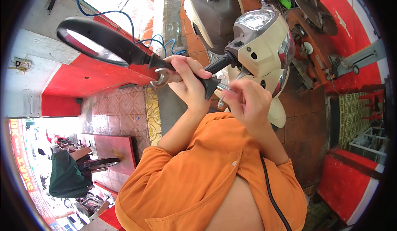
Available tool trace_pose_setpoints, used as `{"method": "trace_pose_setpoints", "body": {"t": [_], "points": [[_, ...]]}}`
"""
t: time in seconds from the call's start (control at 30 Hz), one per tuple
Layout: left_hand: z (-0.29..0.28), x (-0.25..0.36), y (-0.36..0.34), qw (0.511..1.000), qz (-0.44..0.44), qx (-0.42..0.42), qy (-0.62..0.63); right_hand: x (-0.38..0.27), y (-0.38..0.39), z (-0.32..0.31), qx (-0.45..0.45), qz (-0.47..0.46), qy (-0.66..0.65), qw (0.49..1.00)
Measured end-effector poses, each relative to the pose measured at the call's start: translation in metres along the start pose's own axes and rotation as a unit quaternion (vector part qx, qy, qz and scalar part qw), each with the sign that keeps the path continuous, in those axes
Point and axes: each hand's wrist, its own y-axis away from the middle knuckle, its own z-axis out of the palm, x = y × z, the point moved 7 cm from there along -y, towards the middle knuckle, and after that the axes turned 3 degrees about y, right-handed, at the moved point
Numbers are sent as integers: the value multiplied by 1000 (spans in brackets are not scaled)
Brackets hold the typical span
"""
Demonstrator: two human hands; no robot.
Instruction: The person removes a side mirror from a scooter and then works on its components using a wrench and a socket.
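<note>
1. An orange shirt fills the foreground, worn by a person seated or standing, the frame does not settle which, before a cream scooter.
2. The left hand is wrapped around the neck of a black-framed mirror, held up and out to the left, clear of the scooter's body. A wrench shares that grip, its open end showing past the fingers.
3. Beyond the left palm, a flared black collar and a bright metal stem appear to continue the mirror's arm. The right hand has its fingertips closed on the stem's far end, though curled fingers hide the exact contact.
4. The step in hand looks like fine fingerwork at the stem, judged from that pinch, while the wrench sits idle.
5. The next move seems to call for a steady left hold, with stem and collar kept in line and the wrench secure.
6. Behind the hands, the scooter's handlebar grip lies close by; a blue hose trails beyond the mirror.
</note>
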Motion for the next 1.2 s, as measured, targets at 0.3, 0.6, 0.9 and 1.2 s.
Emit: {"method": "trace_pose_setpoints", "body": {"t": [0.3,0.6,0.9,1.2], "points": [[5,1,3,1000,1,-7,11,13,11,10,14,-11,-39,999],[-2,5,1,999,35,-29,-4,1,11,9,45,-37,-61,996],[-6,3,-4,998,64,-15,8,12,5,17,55,38,-103,992],[-4,7,-2,996,81,-17,10,38,19,43,-123,416,-443,785]]}}
